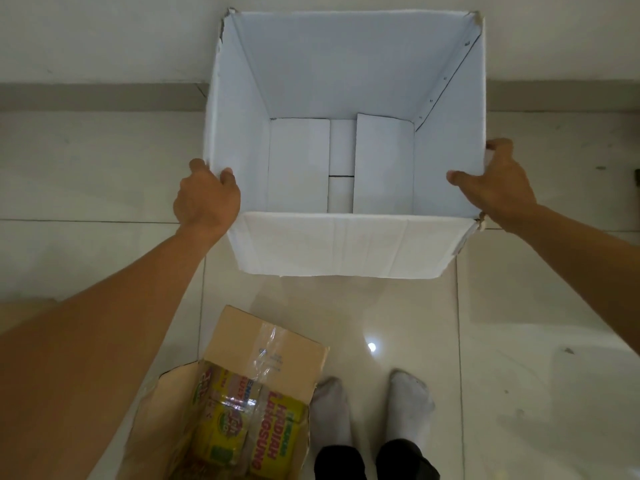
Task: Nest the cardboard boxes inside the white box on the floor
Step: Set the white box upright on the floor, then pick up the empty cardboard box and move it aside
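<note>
Gripping the white box (pixel 346 244) by opposite rims, left hand (pixel 206 199) and right hand (pixel 498 183) fingers (pixel 227 175) clamped over the edges.

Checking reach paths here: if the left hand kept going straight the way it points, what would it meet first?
The left hand already grips the white box by its left wall, so pushing on would likely just press into that wall.

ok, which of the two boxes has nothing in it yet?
The white box, gripped at its side walls by the left hand and right hand; only bare bottom flaps show inside. The brown cardboard box holds yellow printed packaging.
</note>
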The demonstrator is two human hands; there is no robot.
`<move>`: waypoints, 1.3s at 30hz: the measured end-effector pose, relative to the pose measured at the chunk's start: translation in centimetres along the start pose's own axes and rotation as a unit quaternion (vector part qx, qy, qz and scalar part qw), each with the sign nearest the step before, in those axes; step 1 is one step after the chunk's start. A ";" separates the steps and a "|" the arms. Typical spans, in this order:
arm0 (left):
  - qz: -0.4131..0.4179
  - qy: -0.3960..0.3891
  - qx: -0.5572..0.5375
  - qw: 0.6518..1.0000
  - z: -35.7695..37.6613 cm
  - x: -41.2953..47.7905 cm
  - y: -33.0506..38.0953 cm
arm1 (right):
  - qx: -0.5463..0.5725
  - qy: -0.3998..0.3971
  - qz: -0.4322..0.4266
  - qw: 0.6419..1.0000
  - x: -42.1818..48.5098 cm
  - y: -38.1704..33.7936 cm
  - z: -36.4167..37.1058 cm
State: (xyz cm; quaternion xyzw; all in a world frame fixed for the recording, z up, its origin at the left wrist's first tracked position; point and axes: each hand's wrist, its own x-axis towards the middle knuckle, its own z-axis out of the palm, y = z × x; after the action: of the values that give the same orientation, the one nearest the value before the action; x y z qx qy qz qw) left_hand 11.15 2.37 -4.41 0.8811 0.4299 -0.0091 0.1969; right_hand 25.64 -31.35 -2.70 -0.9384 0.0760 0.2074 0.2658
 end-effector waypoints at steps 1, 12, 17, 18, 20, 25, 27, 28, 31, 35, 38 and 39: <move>-0.007 -0.004 -0.017 1.000 -0.4 -0.5 -0.1 | -0.009 0.030 -0.016 0.999 -0.8 -0.2 -0.1; 0.068 0.009 -0.148 0.987 -5.1 -9.3 -3.0 | -0.014 0.005 -0.197 0.980 -14.8 -2.7 1.4; 0.070 -0.041 -0.168 0.982 -7.2 -16.6 -7.0 | -0.003 -0.072 -0.191 0.979 -22.8 -2.5 3.0; 0.070 -0.040 -0.171 0.982 -7.6 -18.2 -8.0 | -0.004 -0.088 -0.196 0.977 -24.4 -2.3 3.2; 0.060 -0.028 -0.179 0.982 -8.4 -21.1 -10.2 | -0.008 -0.114 -0.205 0.972 -27.5 -2.0 3.5; 0.015 -0.010 -0.197 0.980 -10.5 -27.9 -16.0 | 0.012 -0.136 -0.214 0.967 -35.2 -0.9 4.9; -0.002 0.000 -0.189 0.982 -11.3 -30.2 -18.9 | 0.005 -0.156 -0.217 0.964 -38.1 -0.8 6.4; -0.010 -0.001 -0.185 0.983 -11.6 -31.1 -20.5 | -0.002 -0.169 -0.219 0.961 -39.5 -0.9 7.4; -0.048 -0.003 -0.177 0.983 -12.4 -32.9 -25.9 | -0.008 -0.208 -0.229 0.951 -43.0 -1.7 10.5; -0.133 0.011 -0.214 0.968 -13.0 -33.0 -33.2 | -0.025 -0.251 -0.255 0.934 -46.4 -4.3 15.3; -0.179 0.051 -0.242 0.952 -13.7 -31.6 -38.0 | -0.060 -0.266 -0.266 0.925 -47.6 -7.6 19.3; -0.188 0.067 -0.243 0.949 -14.0 -31.0 -39.5 | -0.069 -0.261 -0.270 0.924 -47.8 -8.8 20.8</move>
State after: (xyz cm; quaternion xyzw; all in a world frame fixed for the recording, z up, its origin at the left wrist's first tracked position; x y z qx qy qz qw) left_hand -40.59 5.85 0.79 0.7083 0.5892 0.1181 0.3705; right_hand -22.55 -11.36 5.87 -0.8522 -0.2667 0.3702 0.2563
